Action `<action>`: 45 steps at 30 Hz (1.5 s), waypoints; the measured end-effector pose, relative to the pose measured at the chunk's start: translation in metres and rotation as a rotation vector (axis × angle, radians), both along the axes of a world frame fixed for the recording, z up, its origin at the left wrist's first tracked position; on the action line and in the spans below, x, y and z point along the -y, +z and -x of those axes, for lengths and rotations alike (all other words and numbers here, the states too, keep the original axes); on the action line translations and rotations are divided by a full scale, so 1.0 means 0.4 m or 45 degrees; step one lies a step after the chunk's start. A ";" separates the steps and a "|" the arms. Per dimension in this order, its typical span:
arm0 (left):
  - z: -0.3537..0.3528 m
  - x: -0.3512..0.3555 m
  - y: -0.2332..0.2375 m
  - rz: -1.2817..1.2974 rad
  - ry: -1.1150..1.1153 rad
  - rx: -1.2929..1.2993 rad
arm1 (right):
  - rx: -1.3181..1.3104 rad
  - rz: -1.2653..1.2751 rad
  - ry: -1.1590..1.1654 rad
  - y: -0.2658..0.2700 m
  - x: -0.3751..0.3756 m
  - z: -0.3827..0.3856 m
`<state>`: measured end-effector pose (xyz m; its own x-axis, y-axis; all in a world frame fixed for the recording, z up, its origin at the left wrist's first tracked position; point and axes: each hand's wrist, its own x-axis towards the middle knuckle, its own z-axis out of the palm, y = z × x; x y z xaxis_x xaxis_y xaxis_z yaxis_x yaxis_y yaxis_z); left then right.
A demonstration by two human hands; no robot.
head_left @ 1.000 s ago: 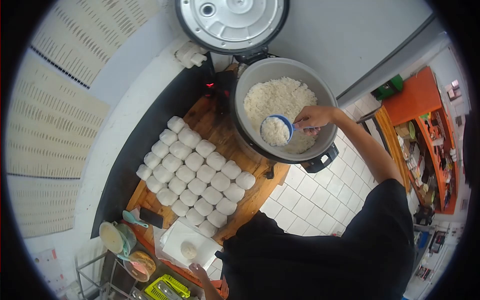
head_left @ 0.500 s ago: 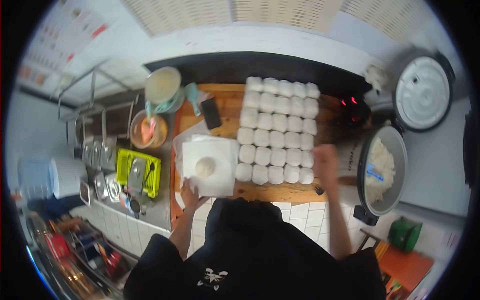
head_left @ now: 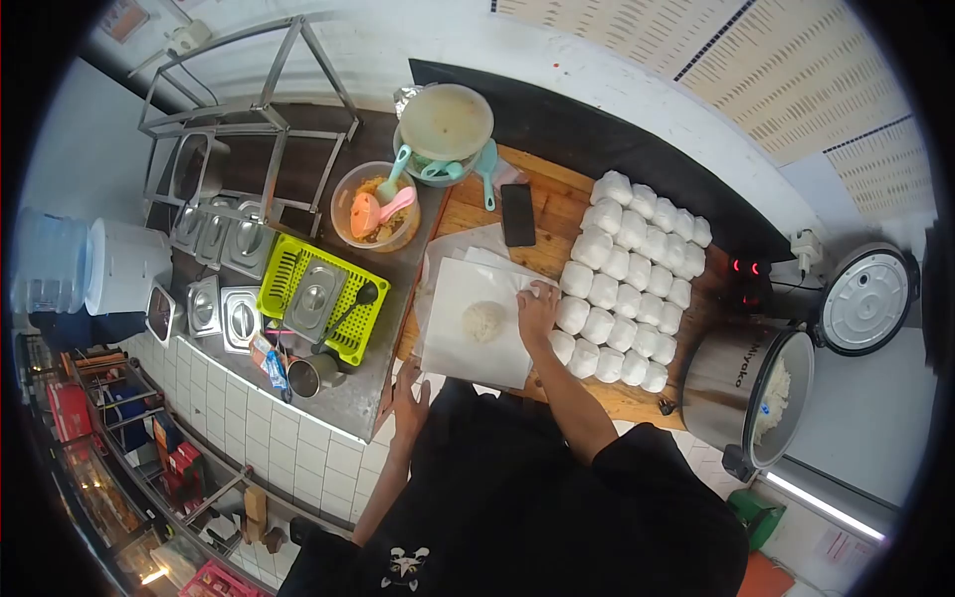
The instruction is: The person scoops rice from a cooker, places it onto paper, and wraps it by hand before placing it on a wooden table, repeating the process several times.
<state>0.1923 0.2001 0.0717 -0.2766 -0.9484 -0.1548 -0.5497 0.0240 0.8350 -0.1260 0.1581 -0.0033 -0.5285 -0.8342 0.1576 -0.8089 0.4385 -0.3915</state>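
A round, flattened mound of white rice [head_left: 483, 321] lies on a stack of white paper sheets [head_left: 453, 358] at the front left of the wooden table. My right hand [head_left: 538, 310] is at the right edge of the paper, its fingers bent onto the top sheet. Below the stack's lower left corner, near the table's front edge, my left hand [head_left: 407, 406] has its fingers apart and holds nothing. Right of the paper stand several rows of white wrapped packets [head_left: 627, 267], set close together.
A black phone [head_left: 517, 215] and a teal paddle [head_left: 486, 177] lie behind the paper. On the left counter are a tub of orange-brown food [head_left: 343, 214] with spoons and a green basket [head_left: 284, 279]. An open rice cooker [head_left: 721, 368] stands at the right.
My right hand has come left from beside the packets to the paper's right edge. My left hand has left the paper's lower edge. The view has turned leftward.
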 end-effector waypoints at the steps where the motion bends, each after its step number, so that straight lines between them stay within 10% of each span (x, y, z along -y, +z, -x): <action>1: -0.010 0.007 0.019 -0.032 -0.041 0.051 | 0.055 0.014 -0.041 0.000 -0.001 -0.005; 8: 0.091 0.186 0.095 -0.027 -0.319 -0.020 | 0.100 0.217 -0.060 0.110 -0.007 -0.068; 15: 0.391 0.442 -0.020 0.467 -0.997 -0.133 | 1.016 0.226 -0.301 0.117 -0.026 -0.027; 21: 0.412 0.617 -0.112 -0.085 -1.473 0.816 | 0.835 -0.115 -0.042 0.108 -0.047 0.076; 27: 0.327 0.600 -0.132 -0.621 -0.558 0.204 | 0.979 -0.057 -0.205 -0.033 -0.060 0.080; 30: 0.244 0.446 -0.258 -0.045 -0.344 0.337 | 0.541 -0.039 -0.259 -0.072 -0.109 -0.003; 35: 0.114 0.291 -0.216 -0.561 -0.458 0.396 | 0.909 -0.847 -0.086 0.001 -0.206 -0.043; 42: 0.075 0.307 -0.127 -0.554 -0.736 0.411 | 1.024 -1.096 0.459 0.072 -0.194 0.003; 45: 0.147 0.361 -0.116 -0.532 -0.597 0.218 | 1.067 -0.492 -0.063 0.031 -0.171 -0.005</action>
<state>0.1336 0.0558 0.0253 -0.5848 -0.5835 -0.5635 -0.6863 -0.0144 0.7272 -0.1239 0.2265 0.0091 -0.3806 -0.7225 -0.5771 -0.3043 0.6872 -0.6597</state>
